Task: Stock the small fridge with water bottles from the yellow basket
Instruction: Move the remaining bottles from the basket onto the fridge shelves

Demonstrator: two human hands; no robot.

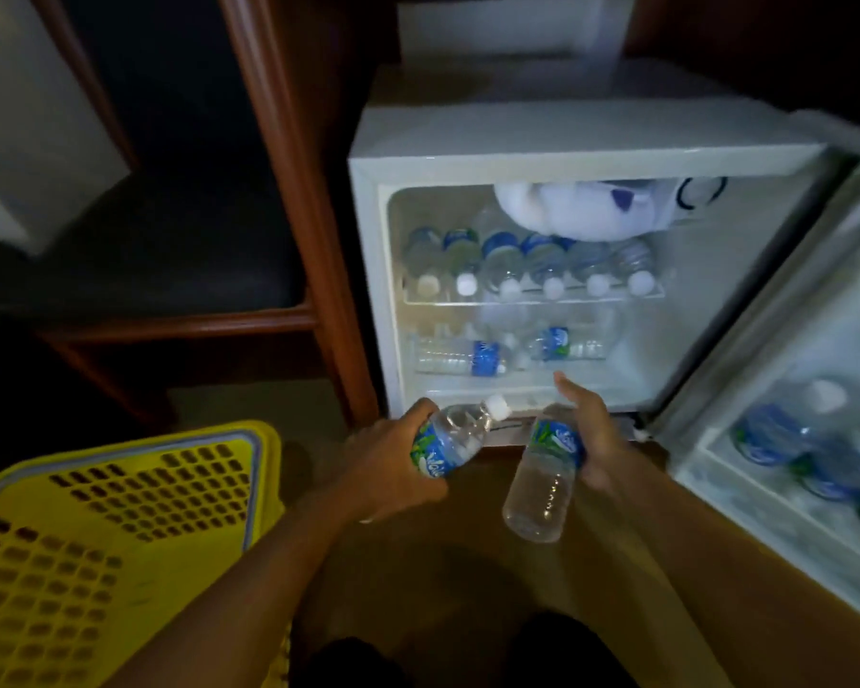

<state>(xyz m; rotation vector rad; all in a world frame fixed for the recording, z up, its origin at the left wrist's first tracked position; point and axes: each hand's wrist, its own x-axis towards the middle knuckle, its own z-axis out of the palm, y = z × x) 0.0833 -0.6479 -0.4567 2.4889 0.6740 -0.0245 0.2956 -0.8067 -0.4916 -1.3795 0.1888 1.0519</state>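
Note:
The small white fridge (587, 141) stands open in front of me. Several water bottles (527, 265) lie in a row on its upper shelf, caps toward me, and two more bottles (472, 357) lie below. My left hand (393, 459) grips a blue-labelled water bottle (455, 437) with its white cap pointing at the fridge. My right hand (594, 434) holds a second water bottle (542, 481) by its label end, base toward me, just before the fridge's lower opening. The yellow basket (120, 513) sits at lower left.
The fridge door (775, 389) hangs open at right, with bottles (795, 439) in its rack. A white and blue bag (582, 206) fills the top of the fridge. A wooden chair with a dark seat (170, 260) stands at left. My knees are at the bottom edge.

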